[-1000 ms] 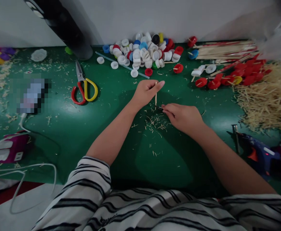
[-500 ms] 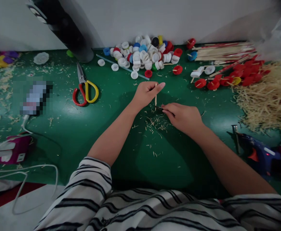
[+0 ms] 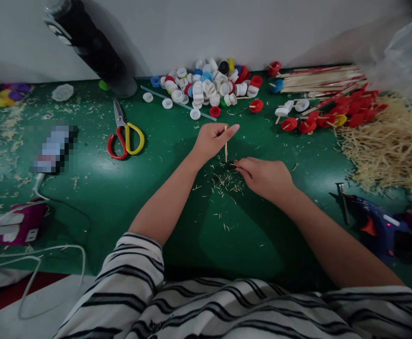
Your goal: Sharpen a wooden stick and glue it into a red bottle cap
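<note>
My left hand point(image 3: 211, 141) is closed around a short, thin wooden stick point(image 3: 226, 151), its lower end pointing down at the table. Just below and to the right, my right hand point(image 3: 264, 176) pinches a small dark blade-like tool point(image 3: 231, 165); most of it is hidden by the fingers. The tool's tip is close to the stick's lower end, with a small gap visible. Under both hands, thin wood shavings point(image 3: 223, 182) lie scattered on the green table point(image 3: 227, 254).
Bottle caps point(image 3: 209, 87) are heaped at the back. Scissors point(image 3: 124, 129) and a phone point(image 3: 52, 148) on a cable lie left, near a dark bottle point(image 3: 92, 49). Right are wooden sticks point(image 3: 319, 80), red caps on sticks point(image 3: 354, 108), a shavings pile point(image 3: 392, 146) and a glue gun point(image 3: 378, 219).
The tool in my right hand has moved down, off the stick's lower end. My left hand keeps its grip on the stick. The whole view has shifted slightly.
</note>
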`<move>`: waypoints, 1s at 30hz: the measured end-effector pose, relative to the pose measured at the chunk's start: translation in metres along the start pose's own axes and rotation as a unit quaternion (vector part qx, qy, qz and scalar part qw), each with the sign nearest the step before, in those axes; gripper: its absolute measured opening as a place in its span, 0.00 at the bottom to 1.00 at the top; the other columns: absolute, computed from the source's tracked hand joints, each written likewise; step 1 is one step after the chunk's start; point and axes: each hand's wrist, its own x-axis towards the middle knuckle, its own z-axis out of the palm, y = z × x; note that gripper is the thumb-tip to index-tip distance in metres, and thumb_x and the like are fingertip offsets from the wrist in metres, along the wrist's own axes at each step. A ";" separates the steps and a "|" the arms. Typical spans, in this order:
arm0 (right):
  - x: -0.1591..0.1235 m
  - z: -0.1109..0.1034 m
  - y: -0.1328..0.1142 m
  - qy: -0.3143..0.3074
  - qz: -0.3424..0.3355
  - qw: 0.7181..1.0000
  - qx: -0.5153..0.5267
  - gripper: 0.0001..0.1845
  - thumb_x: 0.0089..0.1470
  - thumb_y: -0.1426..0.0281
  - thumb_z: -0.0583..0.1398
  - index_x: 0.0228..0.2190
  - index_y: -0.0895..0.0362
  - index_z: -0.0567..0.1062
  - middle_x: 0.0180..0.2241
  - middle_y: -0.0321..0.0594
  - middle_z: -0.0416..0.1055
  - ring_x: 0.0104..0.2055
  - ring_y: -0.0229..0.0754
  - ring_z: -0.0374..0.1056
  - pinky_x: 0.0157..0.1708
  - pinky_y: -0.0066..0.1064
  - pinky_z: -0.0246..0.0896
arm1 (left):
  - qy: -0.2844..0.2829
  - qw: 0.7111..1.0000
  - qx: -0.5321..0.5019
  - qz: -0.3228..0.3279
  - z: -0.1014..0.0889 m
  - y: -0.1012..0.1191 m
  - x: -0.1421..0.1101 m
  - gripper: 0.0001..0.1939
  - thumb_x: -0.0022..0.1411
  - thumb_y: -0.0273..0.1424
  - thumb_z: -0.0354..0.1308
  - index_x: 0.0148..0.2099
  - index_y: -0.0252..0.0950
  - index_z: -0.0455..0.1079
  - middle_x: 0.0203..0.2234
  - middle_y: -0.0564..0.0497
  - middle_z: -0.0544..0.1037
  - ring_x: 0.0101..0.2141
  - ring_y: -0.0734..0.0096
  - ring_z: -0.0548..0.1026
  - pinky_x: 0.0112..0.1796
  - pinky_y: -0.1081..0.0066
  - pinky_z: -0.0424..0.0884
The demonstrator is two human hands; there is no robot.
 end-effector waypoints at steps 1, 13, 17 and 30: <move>0.001 0.001 0.000 0.012 0.000 1.000 0.001 0.21 0.74 0.63 0.50 0.50 0.50 0.83 0.46 0.41 0.85 0.37 0.44 0.75 0.26 0.35 0.41 | 0.000 1.000 0.000 0.001 0.000 0.000 0.000 0.40 0.67 0.60 0.59 0.22 0.39 0.44 0.17 0.60 0.46 0.21 0.78 0.44 0.23 0.66 0.44; 0.003 -0.010 -0.002 -0.044 -0.003 0.999 -0.023 0.22 0.74 0.63 0.49 0.49 0.50 0.82 0.45 0.41 0.84 0.35 0.44 0.74 0.26 0.35 0.38 | 0.001 1.000 0.014 0.002 0.000 0.001 0.000 0.40 0.67 0.62 0.58 0.21 0.40 0.43 0.16 0.60 0.45 0.20 0.78 0.44 0.23 0.66 0.44; 0.001 -0.004 0.001 -0.019 -0.006 1.000 -0.023 0.23 0.75 0.62 0.49 0.52 0.50 0.83 0.44 0.42 0.84 0.35 0.44 0.73 0.27 0.35 0.38 | 0.001 1.000 0.009 0.009 0.001 -0.001 0.000 0.40 0.67 0.62 0.58 0.21 0.40 0.43 0.16 0.60 0.45 0.21 0.78 0.44 0.22 0.66 0.43; 0.003 -0.005 0.004 -0.025 -0.015 0.999 -0.021 0.22 0.74 0.63 0.50 0.49 0.49 0.84 0.46 0.38 0.85 0.37 0.44 0.74 0.26 0.35 0.39 | 0.006 1.000 0.015 0.019 0.001 -0.003 0.001 0.39 0.69 0.58 0.60 0.22 0.39 0.43 0.16 0.60 0.45 0.20 0.78 0.44 0.22 0.66 0.43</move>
